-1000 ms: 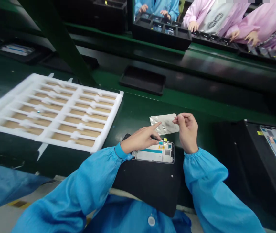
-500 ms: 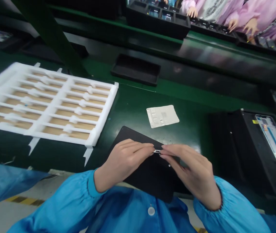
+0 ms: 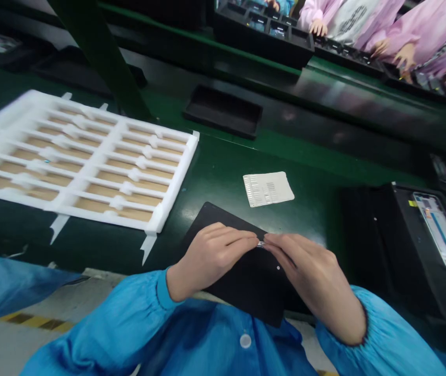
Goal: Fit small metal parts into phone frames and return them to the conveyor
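Observation:
My left hand (image 3: 213, 256) and my right hand (image 3: 311, 263) meet above a black flat board (image 3: 242, 290). Between their fingertips is a small silver piece (image 3: 260, 244), pinched from both sides; only a sliver of it shows, so its kind is unclear. The board lies slanted at the table's front edge, close against the blue smock. Beyond the hands, a pale sheet (image 3: 280, 190) with rows of small silver strips rests on the green table (image 3: 215, 177).
At left lies a white foam tray (image 3: 119, 128) with slotted compartments. A shallow black tray (image 3: 223, 112) sits farther back. On the right, black trays (image 3: 399, 240) hold a phone frame (image 3: 440, 230). Co-workers in pink sleeves (image 3: 387, 31) work across the line.
The view has shifted slightly, so the table's things appear a little farther right. My fingertips have drawn closer together, and less of the silver piece shows.

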Demonstrator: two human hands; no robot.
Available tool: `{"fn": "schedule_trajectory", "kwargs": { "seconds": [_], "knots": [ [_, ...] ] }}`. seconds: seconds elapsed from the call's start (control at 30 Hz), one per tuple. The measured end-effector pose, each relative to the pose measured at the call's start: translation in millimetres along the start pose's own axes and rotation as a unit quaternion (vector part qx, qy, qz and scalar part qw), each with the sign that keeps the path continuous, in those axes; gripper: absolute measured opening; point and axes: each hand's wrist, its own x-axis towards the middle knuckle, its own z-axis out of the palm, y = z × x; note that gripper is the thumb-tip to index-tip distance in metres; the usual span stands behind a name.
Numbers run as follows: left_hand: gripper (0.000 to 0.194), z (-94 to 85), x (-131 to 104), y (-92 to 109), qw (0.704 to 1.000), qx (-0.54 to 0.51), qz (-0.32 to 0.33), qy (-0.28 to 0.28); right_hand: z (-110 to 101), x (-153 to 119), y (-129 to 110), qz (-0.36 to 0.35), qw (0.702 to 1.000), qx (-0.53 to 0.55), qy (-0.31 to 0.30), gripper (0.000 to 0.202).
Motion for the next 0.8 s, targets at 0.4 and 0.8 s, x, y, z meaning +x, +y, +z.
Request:
{"fn": "schedule_trajectory", "kwargs": {
  "seconds": [0.4,0.8],
  "knots": [
    [0.015,1.5,-5,-1,1.000,0.009,0.011,0.003,13,-17,-6,-0.026,0.994,-0.062,0.091,0.040],
    [0.016,-0.4,-5,4,1.000,0.010,0.008,-0.013,40,-36,7,-0.077,0.982,-0.022,0.169,0.037]
  ]
}}
